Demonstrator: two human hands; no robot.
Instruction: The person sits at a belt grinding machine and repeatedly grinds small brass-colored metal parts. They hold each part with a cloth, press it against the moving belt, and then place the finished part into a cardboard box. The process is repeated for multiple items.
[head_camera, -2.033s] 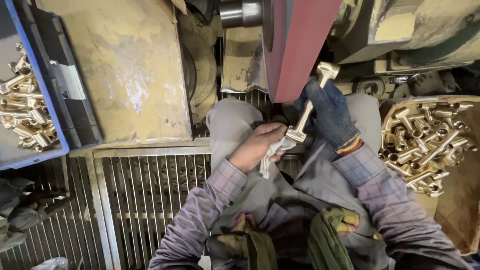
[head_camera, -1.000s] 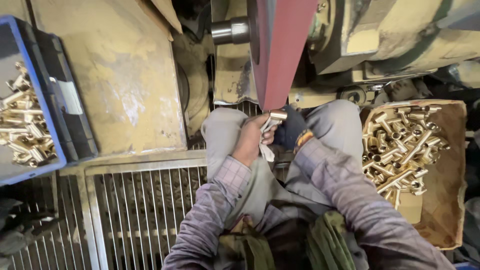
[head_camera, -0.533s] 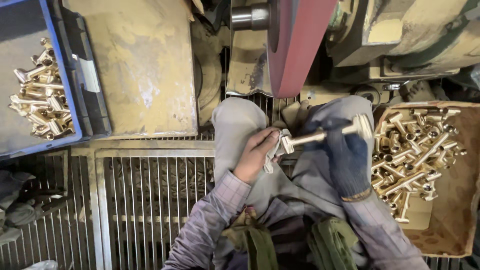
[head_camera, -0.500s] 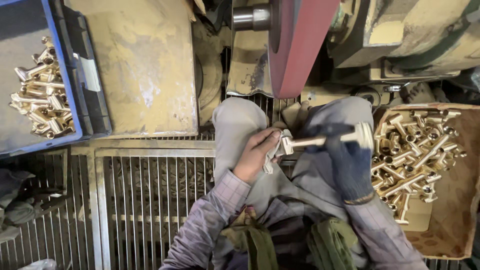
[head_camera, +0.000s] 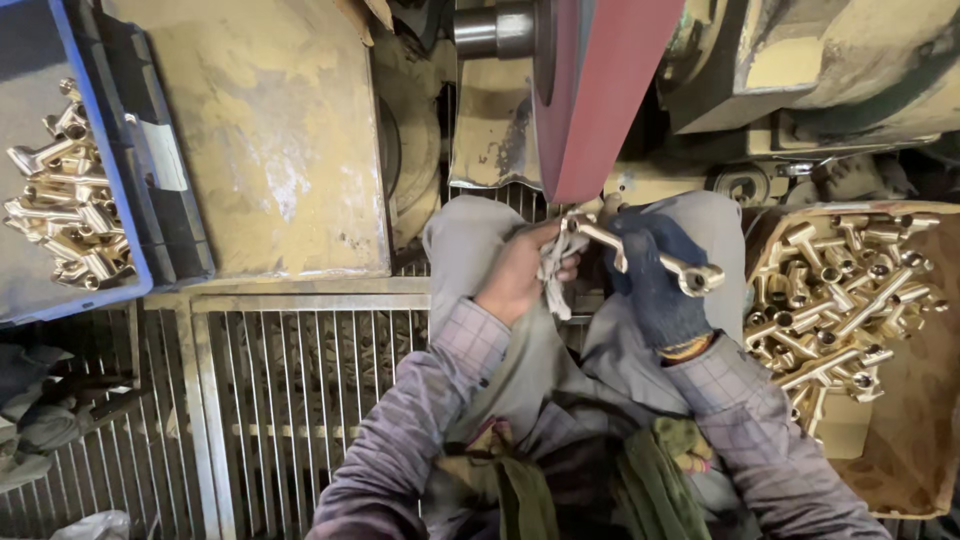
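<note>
My right hand (head_camera: 655, 285), in its dark blue glove, is gripping a brass fitting (head_camera: 650, 258) around the middle of its stem, and my bare left hand (head_camera: 520, 280) is pinching the fitting's far end through a bit of grey rag (head_camera: 553, 272). I am holding the piece over my lap, just under the lower edge of the red sanding belt (head_camera: 600, 90); whether it is touching the belt I cannot tell. To my right a cardboard box (head_camera: 900, 440) is sitting heaped with more brass fittings (head_camera: 835, 300), tangled across each other. To my far left a blue plastic crate (head_camera: 120, 200) is holding a smaller pile of shiny brass pieces (head_camera: 65, 215) on its grey floor. The fitting I am holding is looking long and slim, pale gold, lying slanted, with a ring-shaped opening at the end nearest the box
</note>
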